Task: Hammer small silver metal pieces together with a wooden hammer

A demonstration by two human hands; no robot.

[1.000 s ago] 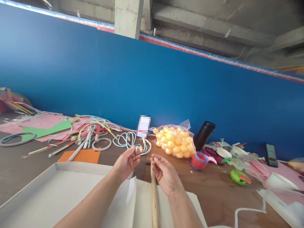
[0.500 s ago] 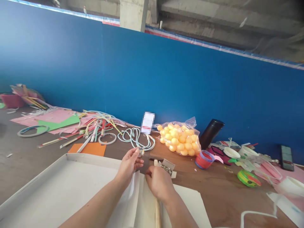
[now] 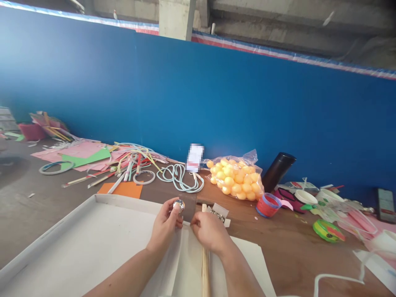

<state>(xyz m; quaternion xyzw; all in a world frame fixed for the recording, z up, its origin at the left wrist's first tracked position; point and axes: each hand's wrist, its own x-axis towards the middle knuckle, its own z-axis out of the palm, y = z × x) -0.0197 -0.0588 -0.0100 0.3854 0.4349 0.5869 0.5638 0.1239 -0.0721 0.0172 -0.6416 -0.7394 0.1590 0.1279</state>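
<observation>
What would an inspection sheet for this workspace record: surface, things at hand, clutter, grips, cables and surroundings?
Surface: brown tabletop, bearing a shallow white tray at left.
Things at hand: shiny round piece; wooden stick; small open box of metallic pieces.
Clutter: bag of orange balls, black cylinder, green paper.
Grips: left grip holds the shiny round piece; right grip is curled in front of the wooden stick, contents hidden.
Cables: pale blue cord in loops; whether electrical, unclear.
Surroundings: blue partition; concrete pillar behind.

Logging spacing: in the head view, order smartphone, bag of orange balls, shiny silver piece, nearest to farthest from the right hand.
1. Shiny silver piece: in the left hand
2. Bag of orange balls: ahead, right
3. Smartphone: far right
</observation>
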